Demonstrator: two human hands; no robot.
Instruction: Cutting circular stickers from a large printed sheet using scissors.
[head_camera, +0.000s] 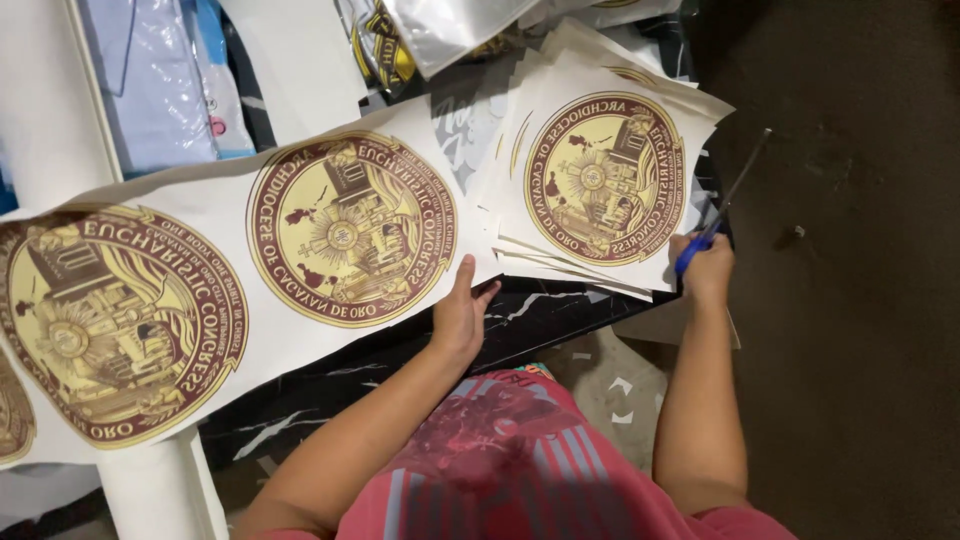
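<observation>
**Printed strip and cut sheets at counter edge**

Long white printed strip (290, 215) laid across the dark marbled counter (520, 320), running from the left border toward the middle. Two full round maroon-and-gold emblems visible on it, one near (352, 228), a second further left (115, 322), with a sliver of a third at the far-left border. Left hand (462, 310) resting flat on the strip's near edge, just right of the middle emblem, fingers together and extended, gripping nothing. Right hand (705, 265) closed around the blue handles of a pair of scissors (728, 195), blades pointing up and away, slightly apart. Scissors positioned at the right edge of a stack of cut sheets (600, 180), top sheet bearing the same round emblem. Stack sitting just right of the strip's end, sheets fanned unevenly and overhanging the counter edge.

Beyond the strip: clear plastic bags (165, 80) with light-blue contents at upper left, further glossy wrapping (450, 30) at top centre. White roll or tube (150, 490) below the strip at lower left. Small paper scraps (620, 385) on the floor between the arms. Red striped shirt (520, 460) in the foreground. Dark floor (850, 300) to the right.
</observation>
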